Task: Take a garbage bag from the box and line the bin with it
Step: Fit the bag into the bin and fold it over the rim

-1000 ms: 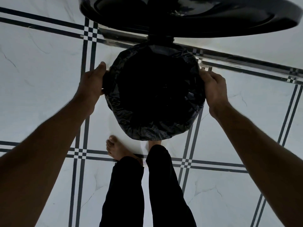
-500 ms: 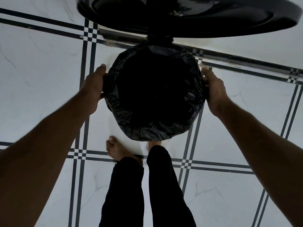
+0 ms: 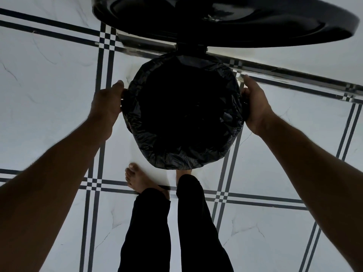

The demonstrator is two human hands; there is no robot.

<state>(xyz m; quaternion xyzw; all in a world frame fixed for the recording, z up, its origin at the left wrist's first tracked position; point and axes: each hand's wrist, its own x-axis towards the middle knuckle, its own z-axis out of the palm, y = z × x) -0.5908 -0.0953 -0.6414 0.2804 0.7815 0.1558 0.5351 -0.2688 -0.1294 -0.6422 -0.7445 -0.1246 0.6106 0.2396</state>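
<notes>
Head view: black garbage bag [image 3: 157, 142] is already folded over the rim of the round pedal bin [image 3: 125, 99], lid [image 3: 225, 18] up. Left hand [image 3: 107, 104] and right hand [image 3: 255, 103] each grip bag film at opposite sides of the rim. Step looks like final seating. Next move likely: tug overhang even, release, close lid. Box not visible.

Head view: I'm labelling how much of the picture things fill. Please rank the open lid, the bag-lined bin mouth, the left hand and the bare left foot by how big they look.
1. Open lid, cut off by the top edge and nearer the camera.
2. Bag-lined bin mouth.
3. Left hand and bare left foot look too alike to rank; the foot is farther and partly hidden.
</notes>
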